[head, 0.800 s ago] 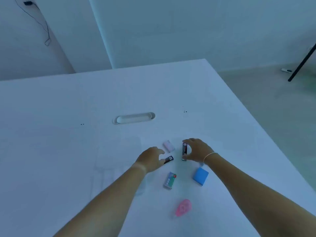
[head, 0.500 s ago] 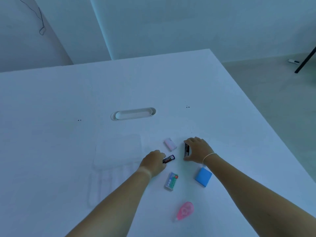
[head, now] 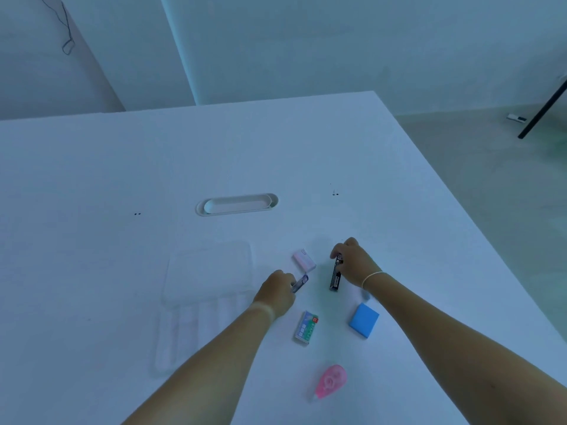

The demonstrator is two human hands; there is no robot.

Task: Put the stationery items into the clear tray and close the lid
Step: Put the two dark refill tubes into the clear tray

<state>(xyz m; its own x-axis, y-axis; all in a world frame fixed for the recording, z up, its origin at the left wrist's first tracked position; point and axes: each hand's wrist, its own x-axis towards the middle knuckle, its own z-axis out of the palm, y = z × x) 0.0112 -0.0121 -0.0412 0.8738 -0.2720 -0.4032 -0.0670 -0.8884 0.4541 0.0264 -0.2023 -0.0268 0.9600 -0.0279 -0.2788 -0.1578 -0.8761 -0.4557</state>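
Both hands are mid-pickup, left hand pinching a clear lead tube, right hand a black one, next they go left into the clear tray.

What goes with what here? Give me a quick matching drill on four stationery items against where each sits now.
Items:
1. slim black case
2. flat blue block
3. pink teardrop-shaped tape dispenser
4. small pale pink box

Places:
A. loose on the white table, nearest the camera
B. pinched in the right hand
C. on the table between the two hands, farther back
D. on the table beside the right forearm

Pairs: 1-B, 2-D, 3-A, 4-C
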